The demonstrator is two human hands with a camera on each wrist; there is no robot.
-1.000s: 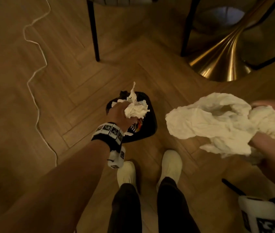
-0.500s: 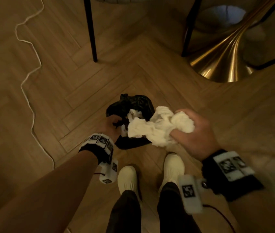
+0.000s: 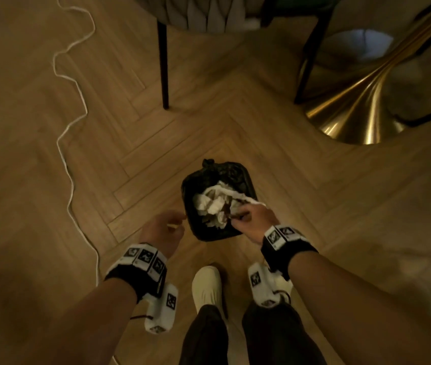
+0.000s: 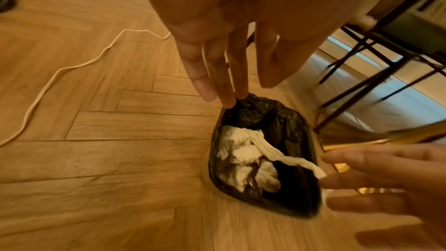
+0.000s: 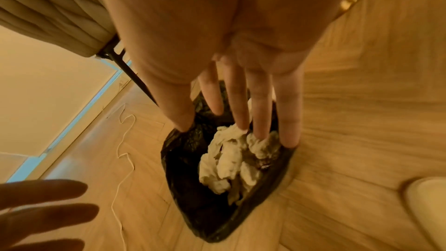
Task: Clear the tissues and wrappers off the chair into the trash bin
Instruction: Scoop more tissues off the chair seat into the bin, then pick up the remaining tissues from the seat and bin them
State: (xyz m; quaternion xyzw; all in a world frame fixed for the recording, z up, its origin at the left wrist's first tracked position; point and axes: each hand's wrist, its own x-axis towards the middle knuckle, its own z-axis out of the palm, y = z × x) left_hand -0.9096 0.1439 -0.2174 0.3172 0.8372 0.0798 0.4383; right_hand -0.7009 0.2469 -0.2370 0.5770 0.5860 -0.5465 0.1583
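white cord (image 3: pixel 73 143) on herringbone wood floor (image 3: pixel 38 75), brass lamp base (image 3: pixel 362 111)

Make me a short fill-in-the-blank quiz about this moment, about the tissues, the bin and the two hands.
1. The crumpled white tissues lie inside the trash bin, which is lined with a ____ plastic bag.
2. The hand whose straight fingers reach down onto the tissues is the ____ hand.
3. The left hand hovers beside the bin and holds ____.
4. A thin white ____ snakes across the wooden floor.

Missing words: black; right; nothing; cord
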